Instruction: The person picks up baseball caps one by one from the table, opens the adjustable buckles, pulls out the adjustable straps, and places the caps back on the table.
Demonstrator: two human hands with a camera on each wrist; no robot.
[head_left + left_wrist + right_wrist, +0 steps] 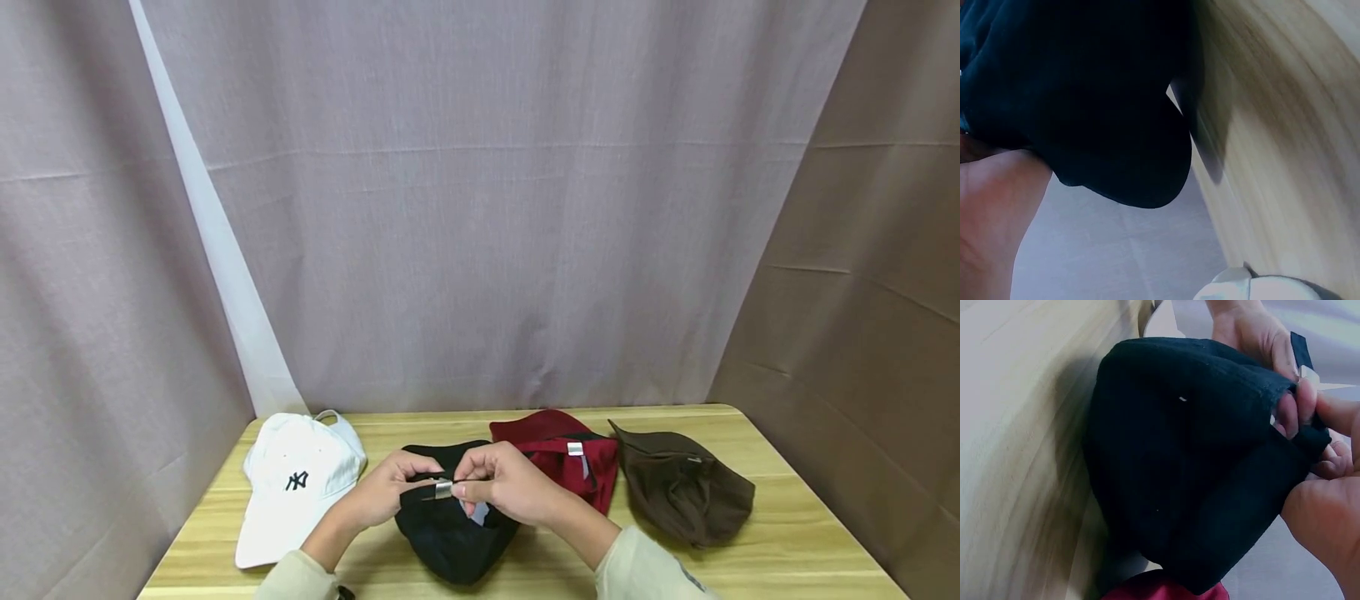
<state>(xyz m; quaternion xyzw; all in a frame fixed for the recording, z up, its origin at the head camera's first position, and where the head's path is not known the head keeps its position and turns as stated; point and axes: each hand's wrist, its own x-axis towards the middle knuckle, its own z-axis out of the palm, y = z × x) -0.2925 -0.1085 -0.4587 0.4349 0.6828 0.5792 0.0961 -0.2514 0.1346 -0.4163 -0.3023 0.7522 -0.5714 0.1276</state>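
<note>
A black baseball cap [450, 546] is held up at the near middle of the table, its back strap toward the person. On that strap sits a silver metal buckle [443, 490]. My left hand [382, 492] pinches the strap just left of the buckle. From the other side my right hand [510, 483] pinches the strap at the buckle's right end, thumb and forefinger together. In the right wrist view the cap's crown [1179, 444] hangs beside the tabletop, with fingers showing through the back opening. The left wrist view shows the cap's dark brim [1141, 162] over the table edge.
A white cap [300, 483] with a dark monogram lies at the left. Behind my right hand is a red cap [600, 475] with its own silver buckle. A brown cap [682, 492] lies farther right. Grey curtains [480, 250] stand behind the wooden table [795, 517].
</note>
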